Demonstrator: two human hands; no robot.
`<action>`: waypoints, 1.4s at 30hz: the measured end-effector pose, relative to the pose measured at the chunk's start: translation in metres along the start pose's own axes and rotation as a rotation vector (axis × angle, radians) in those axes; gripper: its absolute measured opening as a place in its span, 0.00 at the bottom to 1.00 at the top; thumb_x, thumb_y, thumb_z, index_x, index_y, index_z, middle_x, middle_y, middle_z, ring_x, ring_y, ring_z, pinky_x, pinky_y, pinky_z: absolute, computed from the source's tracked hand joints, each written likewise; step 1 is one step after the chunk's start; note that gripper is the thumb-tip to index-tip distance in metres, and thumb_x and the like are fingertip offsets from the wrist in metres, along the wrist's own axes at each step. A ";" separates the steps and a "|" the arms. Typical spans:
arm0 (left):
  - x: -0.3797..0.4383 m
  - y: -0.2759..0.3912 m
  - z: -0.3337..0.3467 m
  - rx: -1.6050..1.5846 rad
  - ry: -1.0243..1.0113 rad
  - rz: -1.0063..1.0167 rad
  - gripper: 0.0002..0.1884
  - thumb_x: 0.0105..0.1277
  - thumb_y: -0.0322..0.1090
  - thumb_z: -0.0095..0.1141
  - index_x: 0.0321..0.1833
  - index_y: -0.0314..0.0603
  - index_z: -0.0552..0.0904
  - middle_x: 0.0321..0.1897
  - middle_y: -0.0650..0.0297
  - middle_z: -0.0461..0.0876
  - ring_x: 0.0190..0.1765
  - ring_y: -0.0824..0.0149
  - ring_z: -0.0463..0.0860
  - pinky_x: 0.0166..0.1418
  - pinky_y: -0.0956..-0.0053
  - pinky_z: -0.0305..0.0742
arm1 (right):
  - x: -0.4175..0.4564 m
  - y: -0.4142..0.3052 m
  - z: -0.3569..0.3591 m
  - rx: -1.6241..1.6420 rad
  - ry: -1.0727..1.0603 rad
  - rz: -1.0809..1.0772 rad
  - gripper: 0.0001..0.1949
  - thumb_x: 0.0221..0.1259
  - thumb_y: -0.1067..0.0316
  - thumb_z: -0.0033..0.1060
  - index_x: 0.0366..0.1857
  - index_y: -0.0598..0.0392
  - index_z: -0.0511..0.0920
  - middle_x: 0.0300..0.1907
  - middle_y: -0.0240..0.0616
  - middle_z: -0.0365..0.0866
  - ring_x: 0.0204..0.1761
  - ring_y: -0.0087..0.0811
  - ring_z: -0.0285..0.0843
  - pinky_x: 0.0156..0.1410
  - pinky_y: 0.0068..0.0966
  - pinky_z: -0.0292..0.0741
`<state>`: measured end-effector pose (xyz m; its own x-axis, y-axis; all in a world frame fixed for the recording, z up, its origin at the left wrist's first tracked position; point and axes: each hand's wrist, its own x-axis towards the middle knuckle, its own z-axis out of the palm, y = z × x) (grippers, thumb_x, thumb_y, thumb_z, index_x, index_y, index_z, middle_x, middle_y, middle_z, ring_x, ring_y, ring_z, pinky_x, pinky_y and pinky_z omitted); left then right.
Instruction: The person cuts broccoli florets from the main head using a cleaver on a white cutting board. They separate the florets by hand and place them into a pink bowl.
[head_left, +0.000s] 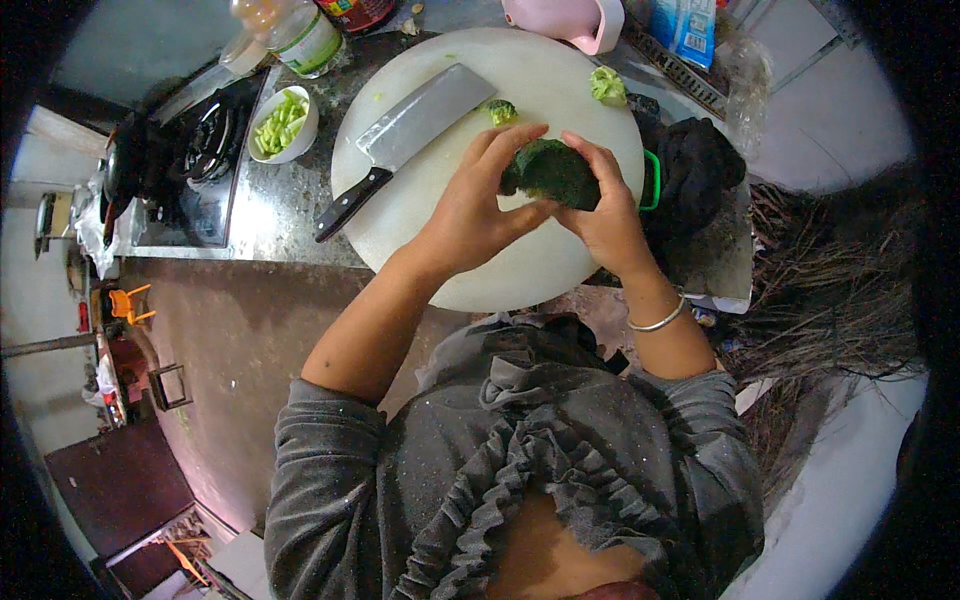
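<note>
A dark green broccoli head (559, 172) is held between my two hands over a round white cutting board (480, 277). My left hand (480, 199) grips its left side, with the thumb beneath. Around its right side curl the fingers of my right hand (609, 206). Left of the hands, a cleaver (427, 112) with a black riveted handle lies flat on the board. A small broccoli floret (502, 112) rests near the blade's tip. Toward the board's far right edge sits a pale green vegetable piece (607, 86), perhaps a cut stalk.
A white bowl of chopped green pieces (304, 139) stands left of the board, beside a black gas stove (199, 172). Behind are a plastic bottle (304, 37) and a pink appliance with a handle (562, 19). Black cloth (697, 172) and a green handle (651, 180) lie at right.
</note>
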<state>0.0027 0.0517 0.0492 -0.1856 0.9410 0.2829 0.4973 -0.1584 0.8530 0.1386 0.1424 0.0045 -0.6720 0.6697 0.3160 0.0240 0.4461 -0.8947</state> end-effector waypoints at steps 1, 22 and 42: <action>0.000 0.000 0.001 0.022 0.000 0.001 0.28 0.49 0.29 0.62 0.55 0.40 0.67 0.49 0.57 0.69 0.54 0.61 0.70 0.54 0.70 0.68 | 0.001 -0.005 -0.002 -0.055 -0.011 -0.044 0.34 0.35 0.72 0.67 0.54 0.58 0.64 0.52 0.45 0.64 0.55 0.41 0.64 0.59 0.30 0.63; 0.004 0.002 0.019 -0.377 0.174 -0.160 0.19 0.51 0.25 0.52 0.49 0.35 0.72 0.38 0.61 0.76 0.35 0.70 0.77 0.36 0.78 0.76 | -0.001 -0.012 -0.010 0.382 0.071 -0.116 0.22 0.46 0.65 0.56 0.48 0.61 0.69 0.50 0.42 0.68 0.55 0.35 0.64 0.61 0.27 0.60; -0.020 -0.023 -0.013 -0.967 0.268 -0.457 0.23 0.61 0.43 0.45 0.59 0.46 0.64 0.44 0.59 0.74 0.37 0.64 0.76 0.35 0.75 0.73 | 0.031 0.029 -0.010 0.377 0.196 0.217 0.23 0.46 0.70 0.59 0.51 0.54 0.68 0.45 0.37 0.69 0.47 0.29 0.67 0.55 0.24 0.64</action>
<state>-0.0156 0.0330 0.0296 -0.4193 0.8936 -0.1601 -0.5163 -0.0896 0.8517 0.1263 0.1820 -0.0088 -0.5281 0.8390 0.1308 -0.1462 0.0619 -0.9873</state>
